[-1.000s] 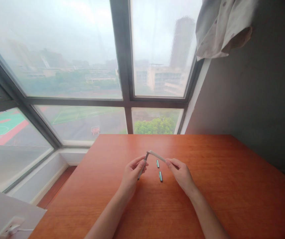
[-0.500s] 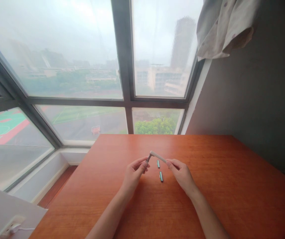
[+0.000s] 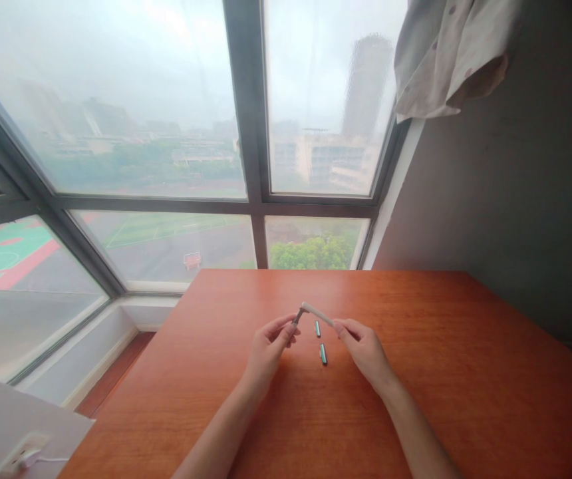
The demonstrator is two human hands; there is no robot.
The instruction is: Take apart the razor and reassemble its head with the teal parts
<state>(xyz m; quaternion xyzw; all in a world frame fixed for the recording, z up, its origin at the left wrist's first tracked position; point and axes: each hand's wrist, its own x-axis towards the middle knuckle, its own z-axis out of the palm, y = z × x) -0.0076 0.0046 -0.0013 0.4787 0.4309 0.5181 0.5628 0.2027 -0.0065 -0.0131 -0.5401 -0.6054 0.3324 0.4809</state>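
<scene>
1. Holding dark rod [image 3: 298,316] in left hand [image 3: 269,342], pinched between thumb and fingers, above wooden table [image 3: 206,346].
2. Gripping pale rod [image 3: 318,315] in right hand [image 3: 363,342], likewise pinched between thumb and fingers.
3. Holding upper ends together at an angle; cannot tell whether joined.
4. Can see farther strip [image 3: 317,328] and nearer strip [image 3: 322,354], green-and-black, lying apart between the hands.
5. Beyond, can see window frame [image 3: 253,133].
</scene>
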